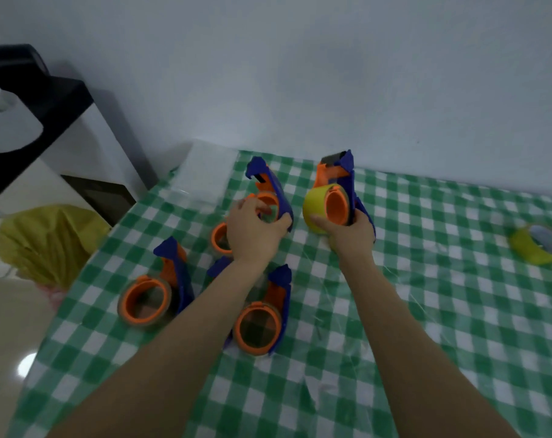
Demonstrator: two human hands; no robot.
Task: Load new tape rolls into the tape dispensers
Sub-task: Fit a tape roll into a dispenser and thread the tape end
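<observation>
Head view: one dispenser loaded, others outstanding.

My right hand (352, 237) grips a dispenser (349, 172) with a yellow roll (314, 210) seated on its orange hub; I judge that unit done. My left hand (255, 230) is curled round a second dispenser (274, 184) showing no yellow roll. A left dispenser (161, 286) and a front dispenser (263, 314) lie on the table (426, 311); whether their hubs carry clear tape I cannot tell. One spare roll (540, 246) lies well apart, far right.

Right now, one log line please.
left hand: grips rear dispenser | right hand: holds loaded dispenser, yellow roll on hub | spare roll: tablecloth, far right
</observation>
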